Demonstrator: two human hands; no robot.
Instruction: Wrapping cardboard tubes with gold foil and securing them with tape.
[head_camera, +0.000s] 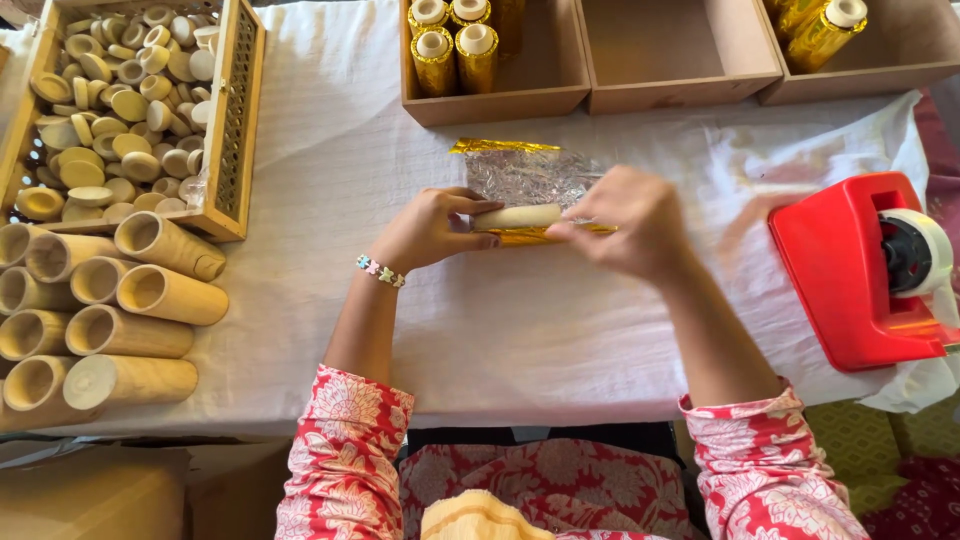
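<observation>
Both hands grasping smooth bamboo tube (517, 216): left hand (432, 228), right hand (628, 222) pinching crinkled gold foil (530, 172).

We are at a small craft workshop's wrapping bench. A white cloth (330, 180) covers the table. At ten o'clock a wooden crate (236, 120) brims with round caps, at nine o'clock bamboo tubes (150, 295) lie stacked, at twelve boxes (500, 100) hold gold-wrapped tubes, and at three sits a red tape dispenser (850, 280).
</observation>
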